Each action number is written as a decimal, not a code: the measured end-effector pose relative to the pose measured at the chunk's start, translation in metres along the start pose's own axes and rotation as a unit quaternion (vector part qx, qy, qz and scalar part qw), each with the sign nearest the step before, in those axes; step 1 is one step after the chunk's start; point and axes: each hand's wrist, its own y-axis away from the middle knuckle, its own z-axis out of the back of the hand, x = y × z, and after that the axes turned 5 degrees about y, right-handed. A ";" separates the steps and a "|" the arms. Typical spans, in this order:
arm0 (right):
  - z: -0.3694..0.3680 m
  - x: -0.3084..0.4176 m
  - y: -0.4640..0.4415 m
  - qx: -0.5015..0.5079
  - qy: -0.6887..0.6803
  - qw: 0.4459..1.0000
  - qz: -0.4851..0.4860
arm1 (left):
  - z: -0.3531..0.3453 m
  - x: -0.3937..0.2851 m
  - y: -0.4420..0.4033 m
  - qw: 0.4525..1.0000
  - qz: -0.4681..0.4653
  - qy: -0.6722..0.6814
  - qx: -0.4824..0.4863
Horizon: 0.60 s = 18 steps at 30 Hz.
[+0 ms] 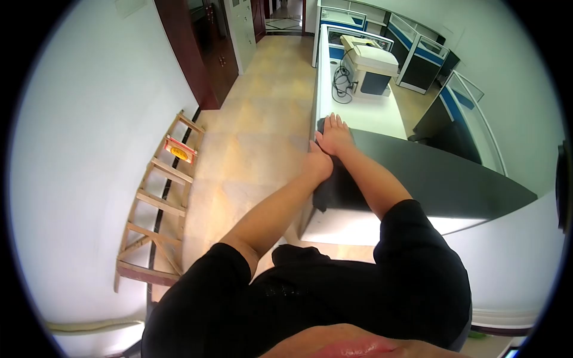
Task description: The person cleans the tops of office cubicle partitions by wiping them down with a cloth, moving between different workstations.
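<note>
Both hands are at the left end of a dark grey counter top (418, 167). My right hand (336, 136) lies flat with its fingers stretched out, on a dark cloth (322, 194) that drapes over the counter's end. Just left of it and nearer to me, my left hand (318, 162) is against the cloth at the edge. Its thumb points up beside my right hand, and its other fingers are hidden, so I cannot make out whether it grips the cloth.
Behind the counter, a white desk (382, 113) bears a beige printer (373, 62) and a coiled black cable (342, 83). A wooden ladder (161, 201) leans along the left wall, near a dark red cabinet (209, 59). Partitions (424, 59) stand at the back right.
</note>
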 end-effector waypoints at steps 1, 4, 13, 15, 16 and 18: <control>-0.002 0.001 -0.015 0.003 0.002 1.000 0.010 | 0.002 0.007 -0.016 1.000 -0.002 -0.011 0.000; -0.008 0.002 -0.053 0.002 0.005 1.000 0.024 | 0.001 0.032 -0.052 0.997 -0.050 0.018 0.063; -0.005 0.016 -0.143 -0.007 0.023 1.000 -0.001 | 0.051 0.013 -0.064 0.804 0.150 0.500 0.285; -0.005 0.019 -0.142 -0.009 0.048 0.999 -0.016 | 0.048 0.003 -0.075 0.763 0.208 0.538 0.293; -0.009 0.020 -0.142 0.006 0.063 0.998 -0.011 | 0.040 0.009 -0.081 0.749 0.215 0.553 0.296; -0.018 0.018 -0.146 -0.057 0.050 0.997 -0.011 | 0.015 0.027 -0.102 0.727 0.198 0.604 0.261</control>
